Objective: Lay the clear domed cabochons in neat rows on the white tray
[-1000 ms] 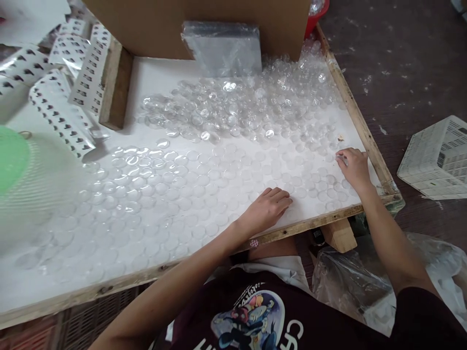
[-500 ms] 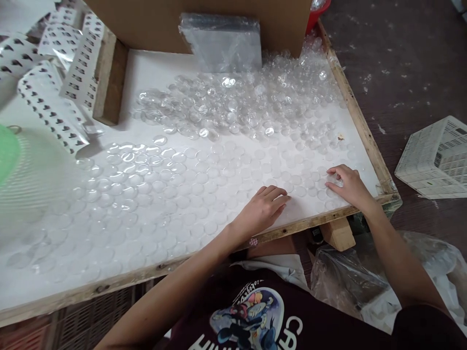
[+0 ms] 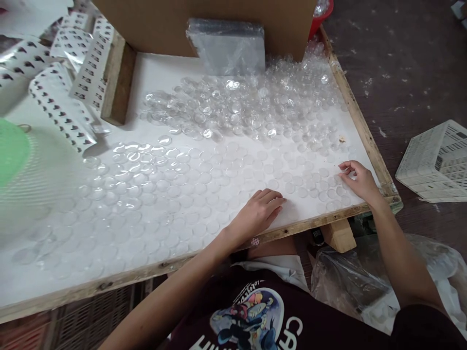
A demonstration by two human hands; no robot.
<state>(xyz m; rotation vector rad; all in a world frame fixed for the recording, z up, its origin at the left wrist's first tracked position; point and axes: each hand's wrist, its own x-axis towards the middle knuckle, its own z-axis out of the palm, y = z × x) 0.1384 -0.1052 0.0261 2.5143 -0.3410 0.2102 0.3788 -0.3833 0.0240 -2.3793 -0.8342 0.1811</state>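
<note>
Clear round discs cover the white tabletop in rows, laid flat and close together. My left hand rests low over the table near the front edge, fingers curled and thumb and fingertips drawn together; whatever they hold is too small and clear to make out. Farther right, my right hand hovers at the right end of the rows. Its thumb and index finger are a little apart, with their tips beside the flat discs. No disc shows plainly between them.
Behind the rows lies a loose heap of clear discs. A plastic-wrapped pack leans on a cardboard panel. Printed sticker sheets, a wooden block and a green basket stand left. A white crate sits right.
My right hand has shifted slightly right and its thumb and finger have come closer together. My left hand has moved slightly left. The view has shifted a little.
</note>
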